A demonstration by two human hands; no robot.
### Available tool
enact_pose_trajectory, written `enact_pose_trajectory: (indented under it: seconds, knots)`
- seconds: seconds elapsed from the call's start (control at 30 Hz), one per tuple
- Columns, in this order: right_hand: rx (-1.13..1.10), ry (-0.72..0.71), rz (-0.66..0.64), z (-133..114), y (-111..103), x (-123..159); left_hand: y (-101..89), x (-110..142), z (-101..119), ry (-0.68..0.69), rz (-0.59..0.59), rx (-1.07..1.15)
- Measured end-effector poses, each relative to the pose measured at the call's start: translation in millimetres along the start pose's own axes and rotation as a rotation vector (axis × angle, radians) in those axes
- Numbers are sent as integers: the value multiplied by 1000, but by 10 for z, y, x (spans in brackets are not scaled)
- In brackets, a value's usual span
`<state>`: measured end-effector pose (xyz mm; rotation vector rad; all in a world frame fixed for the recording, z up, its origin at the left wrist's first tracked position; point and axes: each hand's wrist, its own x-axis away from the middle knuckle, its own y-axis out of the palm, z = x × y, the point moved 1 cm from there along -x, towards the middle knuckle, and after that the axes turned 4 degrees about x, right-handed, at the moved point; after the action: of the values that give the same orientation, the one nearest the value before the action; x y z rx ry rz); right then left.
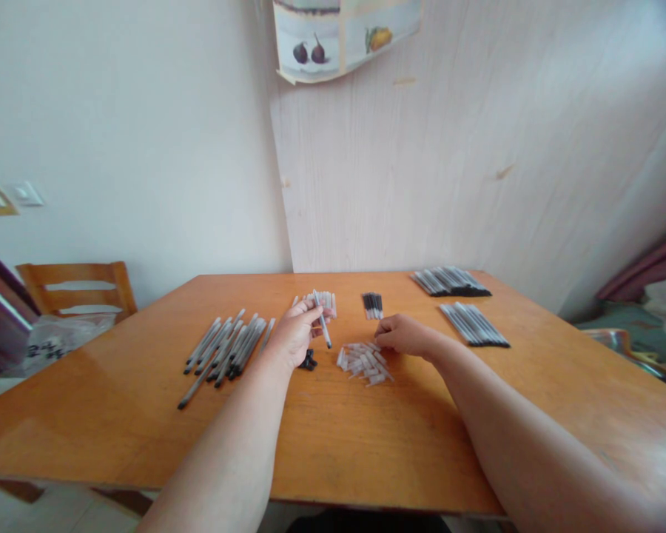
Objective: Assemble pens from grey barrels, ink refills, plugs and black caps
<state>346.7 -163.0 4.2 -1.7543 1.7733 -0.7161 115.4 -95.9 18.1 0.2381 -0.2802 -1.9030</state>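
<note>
1. Your pen point(323, 326) is raised above the middle of the table point(333, 451), slanted, its dark end pointing down toward you.
2. Your left hand point(298, 331) pinches it between thumb and fingers.
3. Your right hand point(402, 334) is at the far right edge of the clear caps point(365, 363), fingers curled; you cannot tell whether they pinch one.
4. Small black pieces point(308, 361) lie just beside your left hand, left of those caps.
5. Beyond your left hand is a row of whitish pieces point(331, 303), partly hidden; to its right, a row of dark refill-like pieces point(372, 305).
6. Loose pens point(238, 349) spread to your left, dark ends nearest you.
7. On your right, two neat batches sit apart: a nearer row point(473, 324) and a farther row point(449, 281).
</note>
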Motion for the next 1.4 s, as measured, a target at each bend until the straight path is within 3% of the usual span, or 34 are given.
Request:
enact_pose_trajectory:
  seconds: [0.23, 0.47, 0.8, 1.03, 1.27, 1.4]
  knots:
    - [-50, -128, 117, -213, 51, 22, 26, 8, -3, -1, -2, 70]
    - [-148, -184, -19, -506, 268, 163, 104, 78, 40, 46, -54, 174]
    - [-319, -133, 18, -454, 331, 98, 175, 141, 40, 15, -176, 147]
    - [-237, -178, 116, -495, 323, 127, 218, 163, 58, 16, -95, 118]
    - [-42, -281, 317, -531, 334, 125, 213, 149, 32, 3, -10, 90]
    - [-73, -259, 296, -507, 350, 112, 201, 137, 20, 10, -18, 92]
